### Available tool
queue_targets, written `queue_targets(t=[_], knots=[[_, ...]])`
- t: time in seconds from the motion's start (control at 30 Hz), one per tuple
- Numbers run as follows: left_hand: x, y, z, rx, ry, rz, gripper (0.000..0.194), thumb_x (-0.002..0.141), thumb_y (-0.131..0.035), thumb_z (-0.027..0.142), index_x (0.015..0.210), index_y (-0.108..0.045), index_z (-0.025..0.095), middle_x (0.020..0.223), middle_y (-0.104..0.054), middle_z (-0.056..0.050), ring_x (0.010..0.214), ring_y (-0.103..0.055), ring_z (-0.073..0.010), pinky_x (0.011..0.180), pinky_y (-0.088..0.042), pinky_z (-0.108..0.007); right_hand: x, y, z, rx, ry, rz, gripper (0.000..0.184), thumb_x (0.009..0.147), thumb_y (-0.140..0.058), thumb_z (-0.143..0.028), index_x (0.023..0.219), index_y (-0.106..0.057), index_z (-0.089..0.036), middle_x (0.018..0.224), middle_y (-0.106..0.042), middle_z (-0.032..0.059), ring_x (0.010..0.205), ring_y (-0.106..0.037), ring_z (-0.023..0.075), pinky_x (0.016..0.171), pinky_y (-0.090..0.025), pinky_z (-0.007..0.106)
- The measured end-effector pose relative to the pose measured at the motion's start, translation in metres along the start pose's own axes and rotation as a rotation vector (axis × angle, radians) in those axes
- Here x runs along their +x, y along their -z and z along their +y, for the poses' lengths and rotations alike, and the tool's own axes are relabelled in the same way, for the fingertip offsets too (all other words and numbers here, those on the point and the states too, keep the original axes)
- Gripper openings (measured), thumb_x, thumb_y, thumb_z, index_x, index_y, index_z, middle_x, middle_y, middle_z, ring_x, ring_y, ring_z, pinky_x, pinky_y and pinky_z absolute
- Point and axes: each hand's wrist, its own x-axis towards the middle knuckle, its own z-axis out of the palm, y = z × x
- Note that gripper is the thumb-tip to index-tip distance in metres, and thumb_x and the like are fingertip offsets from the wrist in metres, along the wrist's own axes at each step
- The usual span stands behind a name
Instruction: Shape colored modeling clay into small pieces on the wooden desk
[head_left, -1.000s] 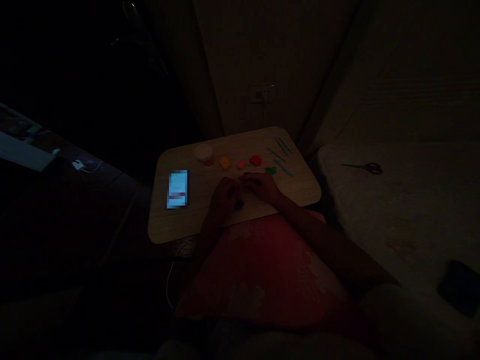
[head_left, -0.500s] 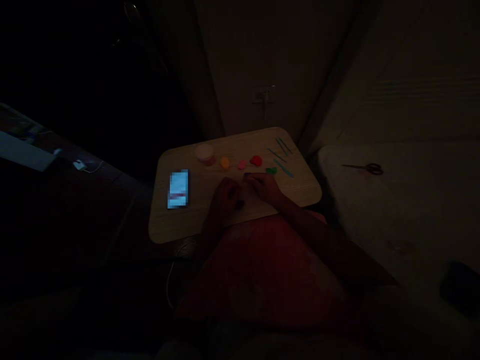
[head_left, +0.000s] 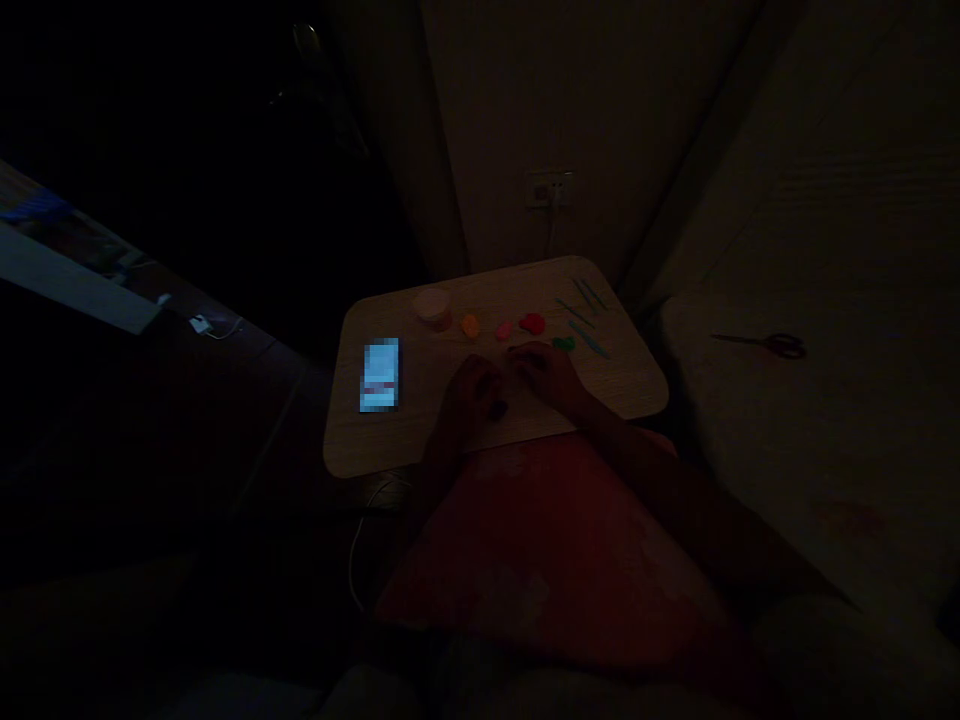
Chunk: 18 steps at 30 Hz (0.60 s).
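In dim light, both my hands rest low over a small wooden table (head_left: 420, 440), close together. My left hand (head_left: 472, 385) has its fingers curled inward; whatever they hold is lost in shadow. A dark lump (head_left: 496, 410), perhaps blue or purple clay, lies just under its fingers. My right hand (head_left: 553, 378) is bent with its fingertips drawn together toward the left hand, and a small dark bit seems to be at them. Beyond the hands sit an orange clay lump (head_left: 469, 325), a pink one (head_left: 502, 330), a red one (head_left: 532, 324) and a green one (head_left: 564, 343).
A lit, blurred-out phone (head_left: 379, 375) lies at the table's left. Behind it stands a clear tub (head_left: 433, 308). Several teal modelling tools (head_left: 589, 338) lie at the right. Scissors (head_left: 784, 345) rest on a pale surface to the right. A wall socket (head_left: 549, 188) is behind.
The whole view has shifted, so the table and hands appear farther right. My hands keep nearly the same place over the table, with only slight finger movement.
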Motion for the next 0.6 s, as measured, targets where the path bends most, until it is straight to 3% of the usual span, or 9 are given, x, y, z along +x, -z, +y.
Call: queue_targets(t=[0.1,0.27,0.37,0.5,0.6], knots=[[0.000,0.001,0.002,-0.010,0.000,-0.007,0.006,0.093,-0.059,0.015,0.091,-0.064,0.019,0.098,-0.061,-0.005,0.093,-0.060,-0.0193,0.088,-0.051,-0.035,-0.001,0.000,-0.004,0.008,-0.036,-0.006,0.027,0.083,-0.066,-0.042,0.090,-0.073,-0.016,0.082,-0.073,0.0065,0.073,-0.064,0.0184,0.070,-0.051,0.030],[-0.001,0.002,0.003,-0.009,-0.003,-0.013,0.007,0.094,-0.057,0.017,0.090,-0.063,0.019,0.097,-0.061,-0.005,0.094,-0.059,-0.0197,0.089,-0.050,-0.035,-0.004,0.003,-0.013,-0.003,-0.089,-0.050,0.041,0.094,-0.054,-0.051,0.073,-0.066,-0.017,0.057,-0.057,-0.0002,0.053,-0.049,0.0140,0.053,-0.038,0.026],[-0.001,0.002,0.002,-0.014,-0.007,-0.013,0.007,0.094,-0.058,0.017,0.091,-0.063,0.019,0.098,-0.061,-0.006,0.095,-0.059,-0.0201,0.090,-0.050,-0.035,-0.002,0.004,-0.013,-0.047,-0.035,-0.049,0.045,0.099,-0.047,-0.051,0.074,-0.065,-0.018,0.064,-0.061,0.0022,0.061,-0.055,0.0158,0.061,-0.044,0.028],[-0.001,0.001,0.002,-0.034,-0.009,-0.008,0.006,0.093,-0.058,0.016,0.091,-0.063,0.019,0.098,-0.061,-0.005,0.094,-0.059,-0.0199,0.089,-0.050,-0.035,0.001,0.003,-0.007,-0.078,0.072,0.026,0.034,0.098,-0.049,-0.044,0.090,-0.071,-0.019,0.094,-0.074,0.0085,0.089,-0.066,0.0214,0.084,-0.052,0.034],[0.000,0.001,0.003,-0.027,-0.008,-0.010,0.006,0.093,-0.058,0.017,0.091,-0.063,0.019,0.098,-0.061,-0.005,0.094,-0.059,-0.0200,0.089,-0.050,-0.036,0.001,0.001,-0.001,-0.038,0.074,0.020,0.027,0.095,-0.052,-0.036,0.097,-0.072,-0.019,0.098,-0.074,0.0092,0.088,-0.067,0.0211,0.083,-0.054,0.036]])
